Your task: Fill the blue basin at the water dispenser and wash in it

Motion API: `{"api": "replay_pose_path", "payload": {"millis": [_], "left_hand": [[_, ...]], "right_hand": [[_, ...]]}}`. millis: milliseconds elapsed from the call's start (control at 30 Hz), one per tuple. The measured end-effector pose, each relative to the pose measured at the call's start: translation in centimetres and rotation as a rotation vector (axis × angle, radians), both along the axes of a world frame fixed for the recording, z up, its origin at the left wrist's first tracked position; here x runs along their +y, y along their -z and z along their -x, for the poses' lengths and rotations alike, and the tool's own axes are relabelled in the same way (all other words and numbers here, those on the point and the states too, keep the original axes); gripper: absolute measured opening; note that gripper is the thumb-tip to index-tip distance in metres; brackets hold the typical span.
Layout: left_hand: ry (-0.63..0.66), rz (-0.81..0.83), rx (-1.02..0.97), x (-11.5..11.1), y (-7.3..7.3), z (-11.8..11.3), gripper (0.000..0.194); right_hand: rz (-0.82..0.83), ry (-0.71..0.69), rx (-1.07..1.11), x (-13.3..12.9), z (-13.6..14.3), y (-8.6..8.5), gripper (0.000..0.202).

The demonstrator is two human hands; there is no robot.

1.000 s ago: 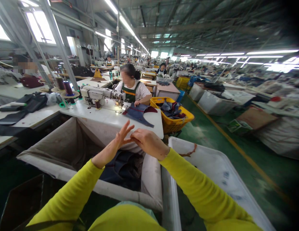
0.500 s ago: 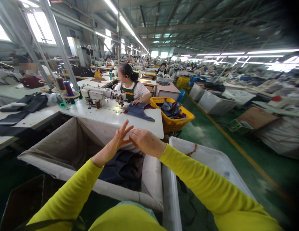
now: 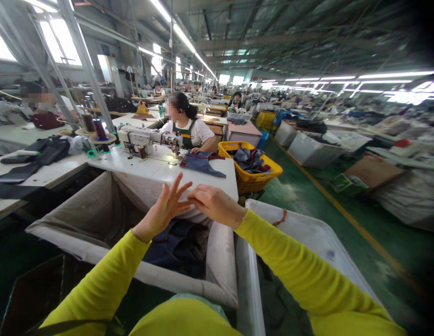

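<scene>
My left hand [image 3: 168, 205] is raised over the cloth-lined bin with its fingers spread, and nothing lies in its palm. Fingers bent and pressed together, my right hand [image 3: 214, 201] meets the tip of a lower left finger. Whether it pinches that finger or something small cannot be seen. Below both hands, dark blue fabric pieces [image 3: 178, 245] lie inside the bin [image 3: 80, 210]. Beyond the bin, a white sewing table [image 3: 154, 172] carries a sewing machine [image 3: 140, 140] and a blue and maroon cloth piece [image 3: 203, 163] under a co-worker's hand.
A co-worker [image 3: 192, 130] sits behind the sewing machine. To the right stands a yellow basket [image 3: 250, 179] of fabric pieces. A white plastic tub [image 3: 300, 228] is beside my right arm. Thread cones [image 3: 99, 129] stand left of the machine. A yellow line [image 3: 342, 212] runs along the green floor.
My right hand has shifted slightly right and down, its fingers now straighter at the left fingertip. The left hand has turned a little, fingers still spread. The co-worker leans slightly left.
</scene>
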State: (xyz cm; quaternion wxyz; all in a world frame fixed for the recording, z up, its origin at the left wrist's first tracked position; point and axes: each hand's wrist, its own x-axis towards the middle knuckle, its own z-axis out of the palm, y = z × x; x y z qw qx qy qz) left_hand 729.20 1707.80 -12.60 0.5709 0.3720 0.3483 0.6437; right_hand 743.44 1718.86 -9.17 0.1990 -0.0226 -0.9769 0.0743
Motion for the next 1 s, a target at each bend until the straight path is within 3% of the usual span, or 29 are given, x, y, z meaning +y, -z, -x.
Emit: {"api": "replay_pose_path", "payload": {"millis": [400, 533, 767, 867, 1000], "left_hand": [[0.002, 0.028, 0.029, -0.2, -0.5, -0.8, 0.064], [-0.004, 0.034, -0.015, -0.3, -0.8, -1.0, 0.064], [0.026, 0.055, -0.172, -0.4, -0.6, -0.8, 0.059], [0.026, 0.061, -0.236, -0.6, -0.8, -0.7, 0.060], [-0.004, 0.054, -0.280, -0.7, -1.0, -0.7, 0.062]], "right_hand": [[-0.459, 0.034, -0.175, -1.6, 0.7, -0.1, 0.018], [-0.490, 0.032, -0.158, -2.1, 0.7, 0.1, 0.018], [-0.370, 0.079, -0.107, -1.4, 0.4, 1.1, 0.015], [-0.172, 0.099, 0.033, -0.9, 0.1, 1.2, 0.010], [0.210, 0.084, 0.202, -1.1, -0.8, 1.2, 0.010]]}}
